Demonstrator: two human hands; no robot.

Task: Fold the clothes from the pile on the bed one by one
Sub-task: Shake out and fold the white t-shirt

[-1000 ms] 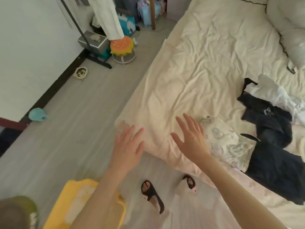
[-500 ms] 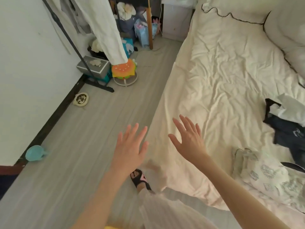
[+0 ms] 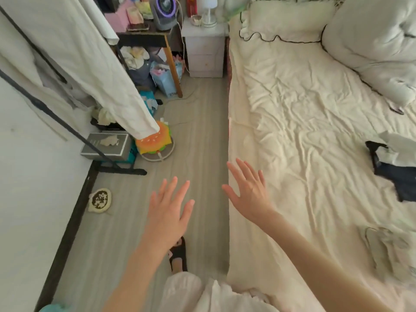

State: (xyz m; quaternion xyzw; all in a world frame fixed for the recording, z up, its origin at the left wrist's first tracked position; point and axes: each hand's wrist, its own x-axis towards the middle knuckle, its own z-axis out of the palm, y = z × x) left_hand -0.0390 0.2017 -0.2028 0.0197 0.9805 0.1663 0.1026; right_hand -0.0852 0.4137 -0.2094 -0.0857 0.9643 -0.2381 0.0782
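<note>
Head view: both hands, left (image 3: 168, 212) and right (image 3: 247, 194), spread flat, holding nothing, raised beside the cream-sheeted bed (image 3: 304, 131). The dark-and-white crumpled clothes pile (image 3: 396, 167) lies well apart at its right edge. Soft, light fabric; best pinched at a hem or shoulder seam.

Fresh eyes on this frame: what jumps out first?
Two bare open hands, the left hand over the floor and the right hand at the bed edge, holding nothing. The dark clothes lie at the bed's far right; a burger-shaped cushion sits on the floor.
</note>
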